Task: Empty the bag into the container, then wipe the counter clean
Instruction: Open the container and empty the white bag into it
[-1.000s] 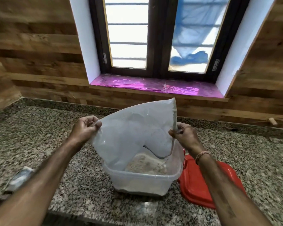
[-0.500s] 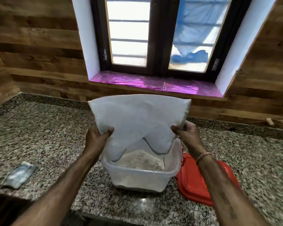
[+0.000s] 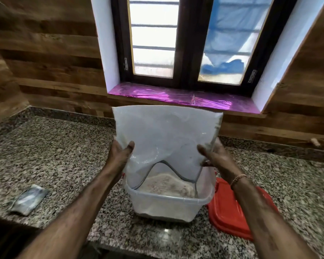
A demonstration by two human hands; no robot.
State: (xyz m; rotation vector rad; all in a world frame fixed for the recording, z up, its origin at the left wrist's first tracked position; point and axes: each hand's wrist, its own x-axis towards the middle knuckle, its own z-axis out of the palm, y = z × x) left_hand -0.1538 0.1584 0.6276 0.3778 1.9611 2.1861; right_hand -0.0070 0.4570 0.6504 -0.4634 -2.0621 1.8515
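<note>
A translucent white plastic bag [image 3: 163,135] hangs upside down, its open mouth inside a clear plastic container [image 3: 166,204] that stands on the granite counter [image 3: 64,161]. Pale flour lies heaped in the container. My left hand [image 3: 120,156] grips the bag's left edge, thumb on the front face. On the bag's right edge my right hand [image 3: 213,157] pinches the plastic between thumb and fingers. The bag looks flat and almost empty.
A red lid [image 3: 230,212] lies flat on the counter just right of the container. A folded grey cloth [image 3: 28,200] sits at the left near the counter's front edge. Behind are a wood-panelled wall and a window with a purple sill [image 3: 176,98].
Both hands have slid from the bag's upper corners down to its sides, and the bag has straightened from a slanted hold into an upright one over the container.
</note>
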